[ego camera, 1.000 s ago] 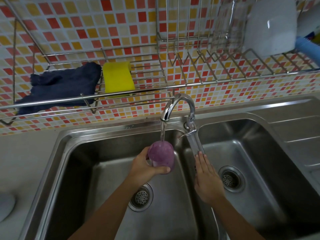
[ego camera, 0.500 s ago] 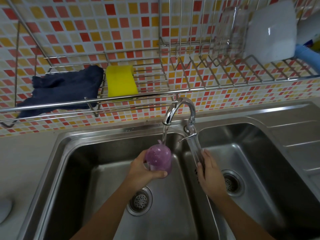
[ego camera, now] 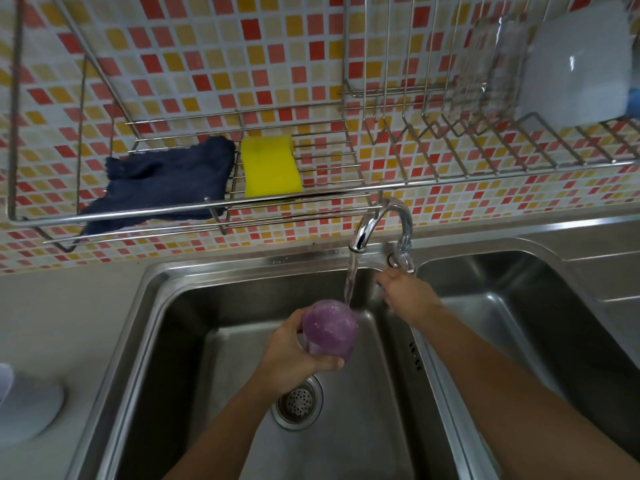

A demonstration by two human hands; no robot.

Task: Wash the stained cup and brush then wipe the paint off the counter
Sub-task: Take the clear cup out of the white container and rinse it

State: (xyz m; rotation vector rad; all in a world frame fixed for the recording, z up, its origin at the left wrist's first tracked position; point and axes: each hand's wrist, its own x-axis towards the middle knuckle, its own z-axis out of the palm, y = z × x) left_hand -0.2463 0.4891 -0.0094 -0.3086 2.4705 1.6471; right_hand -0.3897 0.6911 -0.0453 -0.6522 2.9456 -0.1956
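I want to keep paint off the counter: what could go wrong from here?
The water stream strikes the purple-stained cup, which the left hand holds over the left basin. Tinted spray could reach the counter. The grip is one-handed and wet, so the cup may slip. The right hand is at the faucet lever, and a sudden stronger flow would splash more.

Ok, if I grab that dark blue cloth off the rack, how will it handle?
The dark blue cloth probably goes limp: it droops over the front rail of the wire rack. Likely light, since thin wires carry it.
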